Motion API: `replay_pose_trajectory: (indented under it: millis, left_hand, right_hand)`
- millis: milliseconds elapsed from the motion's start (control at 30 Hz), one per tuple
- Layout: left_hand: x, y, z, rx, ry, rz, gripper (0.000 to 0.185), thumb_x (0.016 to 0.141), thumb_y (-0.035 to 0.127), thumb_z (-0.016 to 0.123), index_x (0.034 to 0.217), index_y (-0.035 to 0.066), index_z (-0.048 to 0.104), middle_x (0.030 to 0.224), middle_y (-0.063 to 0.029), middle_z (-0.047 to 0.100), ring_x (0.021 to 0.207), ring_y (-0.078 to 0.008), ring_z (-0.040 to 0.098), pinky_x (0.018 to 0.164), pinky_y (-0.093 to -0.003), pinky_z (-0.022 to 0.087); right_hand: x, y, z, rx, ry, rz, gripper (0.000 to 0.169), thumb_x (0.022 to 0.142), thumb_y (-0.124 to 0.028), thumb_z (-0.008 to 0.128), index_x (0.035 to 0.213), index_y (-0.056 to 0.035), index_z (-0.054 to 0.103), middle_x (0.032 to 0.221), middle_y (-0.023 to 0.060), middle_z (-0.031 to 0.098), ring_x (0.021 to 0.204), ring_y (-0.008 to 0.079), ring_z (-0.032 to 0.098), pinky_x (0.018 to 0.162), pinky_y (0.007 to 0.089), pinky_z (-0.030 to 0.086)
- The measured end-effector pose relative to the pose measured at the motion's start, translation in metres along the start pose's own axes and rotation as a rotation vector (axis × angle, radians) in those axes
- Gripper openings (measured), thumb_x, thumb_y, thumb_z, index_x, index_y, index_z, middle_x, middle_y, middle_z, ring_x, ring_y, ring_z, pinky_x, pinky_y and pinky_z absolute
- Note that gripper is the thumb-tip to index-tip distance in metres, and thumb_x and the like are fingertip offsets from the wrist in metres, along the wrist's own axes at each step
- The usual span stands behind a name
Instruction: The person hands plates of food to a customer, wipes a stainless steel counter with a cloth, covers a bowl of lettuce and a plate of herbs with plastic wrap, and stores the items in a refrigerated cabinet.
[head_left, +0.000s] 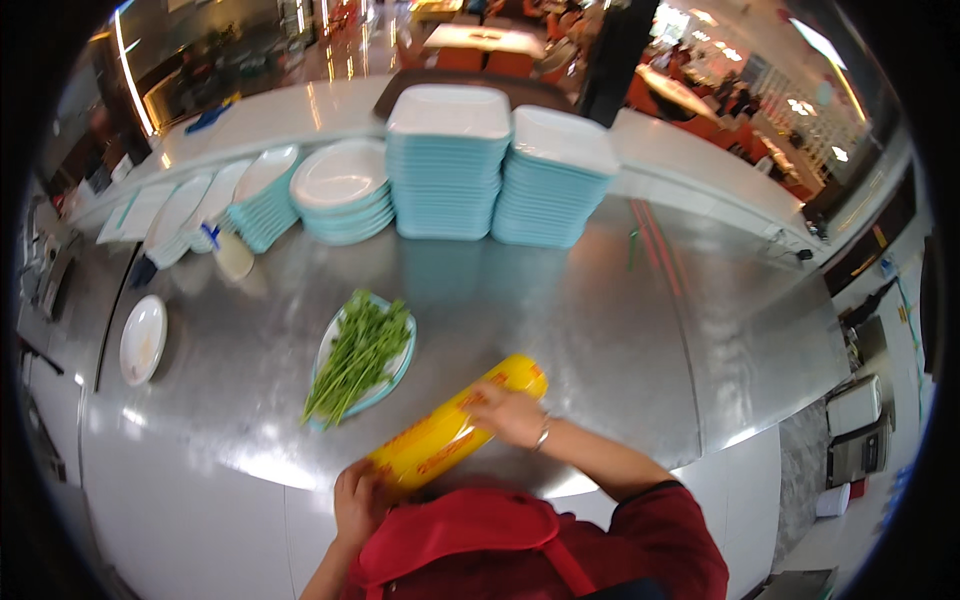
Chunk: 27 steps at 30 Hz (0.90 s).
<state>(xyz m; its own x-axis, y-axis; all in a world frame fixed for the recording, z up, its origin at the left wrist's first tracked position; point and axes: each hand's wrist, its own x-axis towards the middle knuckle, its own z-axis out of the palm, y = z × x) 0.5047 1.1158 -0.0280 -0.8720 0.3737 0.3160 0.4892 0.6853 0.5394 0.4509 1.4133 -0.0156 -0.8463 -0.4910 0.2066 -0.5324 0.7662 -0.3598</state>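
A large yellow wrapped roll (442, 435) with red print lies slanted at the near edge of the steel counter. My left hand (360, 491) is at its lower left end, the fingers partly hidden against it. On the upper right part of the roll rests my right hand (504, 412), fingers over the top; a bracelet circles that wrist. Just beyond the roll, to the left, an oval plate with a blue-green rim (409, 352) bears a bunch of leafy green herbs (358, 352), whose stems hang over its near edge.
Tall stacks of rectangular plates (448, 180) stand at the back, beside oval plates (341, 187) and narrower dishes (262, 195). A squeeze bottle (232, 256) with a blue tip stands back left. A stained white oval dish (144, 339) sits far left. Red straps (656, 244) lie back right.
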Motion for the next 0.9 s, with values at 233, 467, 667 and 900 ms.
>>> replay_pose_trajectory:
  millis: [233, 467, 667, 900]
  left_hand:
    - [0.011, 0.012, 0.014, 0.003, 0.076, 0.007, 0.033, 0.061, 0.005, 0.061, 0.09, 0.003, 0.046, 0.096, -0.0161, 0.049, 0.085, -0.0344, 0.047, 0.074, -0.0407, 0.039]
    - [0.085, 0.062, 0.061, 0.043, 0.051, 0.112, 0.028, 0.063, 0.017, 0.065, 0.085, 0.004, 0.052, 0.085, -0.0124, 0.05, 0.078, -0.0302, 0.048, 0.067, -0.0387, 0.04]
    - [0.106, 0.065, 0.091, 0.19, 0.061, 0.155, 0.013, 0.071, 0.018, 0.055, 0.07, 0.005, 0.053, 0.073, -0.0116, 0.05, 0.069, -0.0286, 0.049, 0.058, -0.0386, 0.039]
    - [0.111, 0.08, 0.086, 0.328, -0.082, 0.201, 0.013, 0.068, 0.016, 0.055, 0.068, 0.004, 0.053, 0.072, -0.0121, 0.051, 0.07, -0.029, 0.05, 0.062, -0.038, 0.042]
  right_hand:
    - [0.015, -0.009, -0.006, -0.105, -0.175, -0.11, 0.015, 0.07, -0.009, 0.047, 0.084, -0.0055, 0.052, 0.097, 0.0085, 0.045, 0.07, 0.0212, 0.056, 0.053, 0.0304, 0.047]
    - [0.022, -0.005, -0.012, -0.097, -0.217, -0.185, 0.016, 0.071, -0.009, 0.048, 0.085, -0.0011, 0.048, 0.094, 0.0094, 0.043, 0.069, 0.0224, 0.056, 0.052, 0.033, 0.047]
    - [0.005, 0.015, 0.004, 0.004, -0.058, -0.114, 0.017, 0.073, -0.01, 0.05, 0.088, -0.0033, 0.049, 0.097, 0.0084, 0.045, 0.073, 0.0238, 0.056, 0.056, 0.0342, 0.048]
    - [-0.003, 0.022, 0.009, 0.119, 0.009, -0.122, 0.014, 0.075, -0.013, 0.051, 0.085, -0.0027, 0.049, 0.094, 0.0076, 0.045, 0.072, 0.0244, 0.055, 0.059, 0.0344, 0.047]
